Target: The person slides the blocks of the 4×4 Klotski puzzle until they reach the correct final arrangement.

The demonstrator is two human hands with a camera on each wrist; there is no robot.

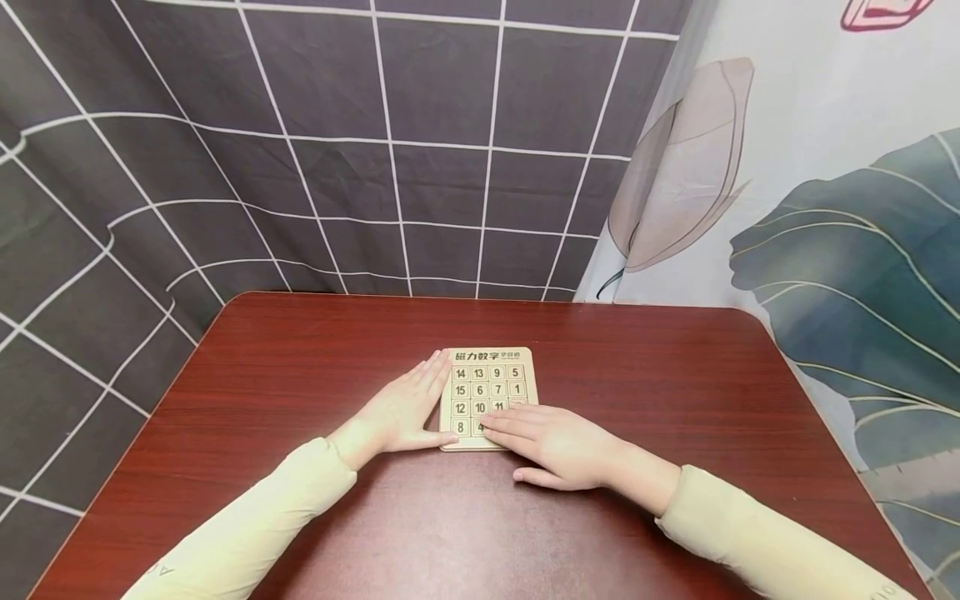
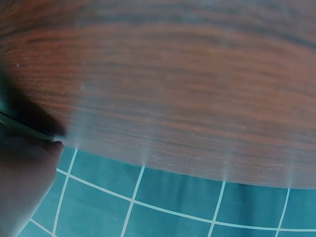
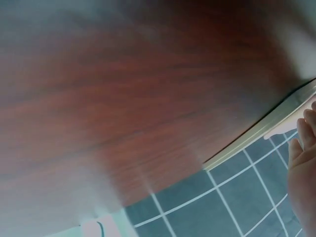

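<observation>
A pale wooden number-slide puzzle (image 1: 532,392) with numbered square tiles and dark printed characters along its top lies flat on the table. Along its left edge rests my left hand (image 1: 401,412), fingers straight, the thumb on the lower left corner. My right hand (image 1: 566,446) lies over the lower right tiles with its fingers extended, covering some numbers. The right wrist view shows the puzzle's side edge (image 3: 261,131) beside the fingers of the right hand (image 3: 303,173). In the left wrist view, only a dark part of the left hand (image 2: 24,182) shows at the left.
The reddish-brown wooden table (image 1: 322,350) has rounded far corners. A dark curtain with a white grid (image 1: 442,183) hangs behind it and on the left. To the right hangs a white curtain with large leaf prints (image 1: 862,250).
</observation>
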